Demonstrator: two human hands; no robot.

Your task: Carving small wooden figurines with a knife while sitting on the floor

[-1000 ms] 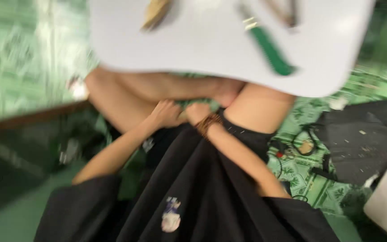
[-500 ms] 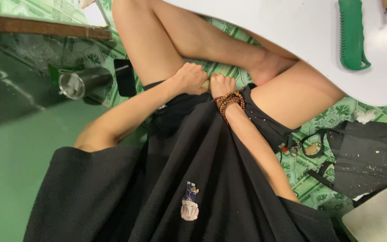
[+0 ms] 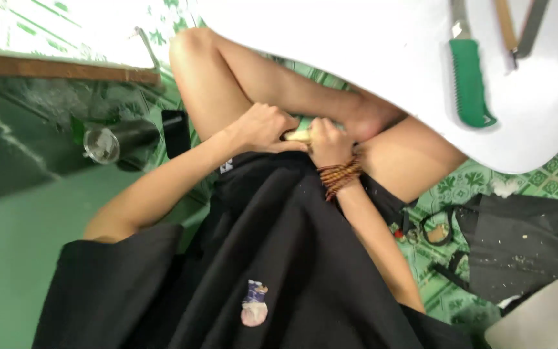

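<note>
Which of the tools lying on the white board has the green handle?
The leftmost one, a saw-like tool with a ribbed green plastic handle on the white board. The two thin tools to its right show only brown and grey shafts.

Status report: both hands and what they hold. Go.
Left hand and right hand both closed on a pale stick in the lap. White table edge right above. Nothing between the hands.

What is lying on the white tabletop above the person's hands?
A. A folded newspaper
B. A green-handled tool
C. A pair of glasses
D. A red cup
B: a green-handled tool lies on the white tabletop, above where the left hand and right hand grip a small pale object in the lap.
</note>
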